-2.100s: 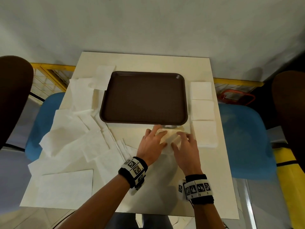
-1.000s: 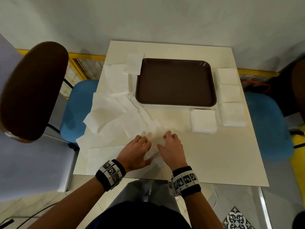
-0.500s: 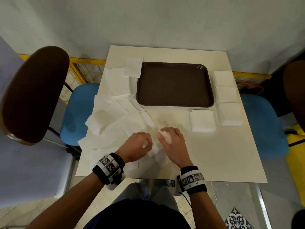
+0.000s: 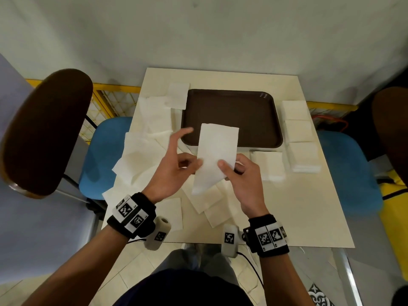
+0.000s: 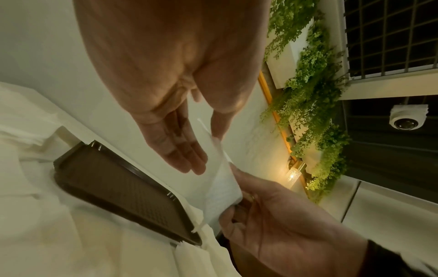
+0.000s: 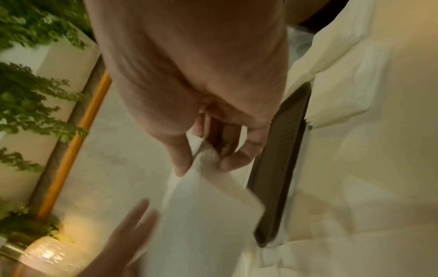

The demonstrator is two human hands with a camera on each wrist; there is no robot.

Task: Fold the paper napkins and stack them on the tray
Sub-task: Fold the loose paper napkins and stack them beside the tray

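Note:
A white paper napkin (image 4: 217,146), half-folded into a long strip, is held up in the air in front of the near edge of the brown tray (image 4: 231,107). My right hand (image 4: 229,166) pinches its lower right part between thumb and fingers, as the right wrist view confirms (image 6: 205,163). My left hand (image 4: 189,155) is beside the napkin's left edge, its fingers (image 5: 184,155) straight and its thumb touching the paper. The tray (image 5: 118,183) holds nothing.
Several piles of folded napkins lie right of the tray (image 4: 297,133) and at its near right corner (image 4: 268,164). Loose unfolded napkins (image 4: 143,151) cover the table's left side. Blue chairs stand to the left (image 4: 103,155) and to the right (image 4: 346,168). Bare tabletop (image 4: 298,206) shows at the near right.
Both hands were low on the loose napkins near the table's front edge. Now they are raised, with one napkin lifted off the pile and held up before the tray.

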